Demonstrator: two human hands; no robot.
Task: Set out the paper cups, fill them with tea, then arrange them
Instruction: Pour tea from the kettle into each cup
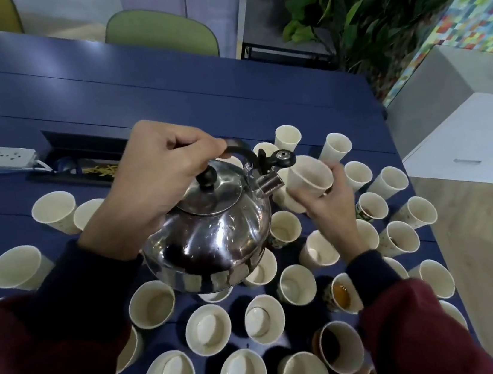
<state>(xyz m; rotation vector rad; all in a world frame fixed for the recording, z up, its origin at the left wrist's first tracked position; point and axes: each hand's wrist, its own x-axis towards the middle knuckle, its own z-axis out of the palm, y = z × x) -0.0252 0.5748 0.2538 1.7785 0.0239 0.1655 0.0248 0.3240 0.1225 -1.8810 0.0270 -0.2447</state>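
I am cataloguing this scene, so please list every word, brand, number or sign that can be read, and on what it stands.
No text here can be read.
Black strip behind the kettle: yellow marks, too blurred to read.
Paper cups: printed patterns on the outer walls, too small to read.
Kettle and power strip: no text visible.

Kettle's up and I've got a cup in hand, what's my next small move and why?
Probably tip the kettle forward to pour: its spout sits right beside the cup your right hand holds, which looks empty, and your left hand grips the handle.
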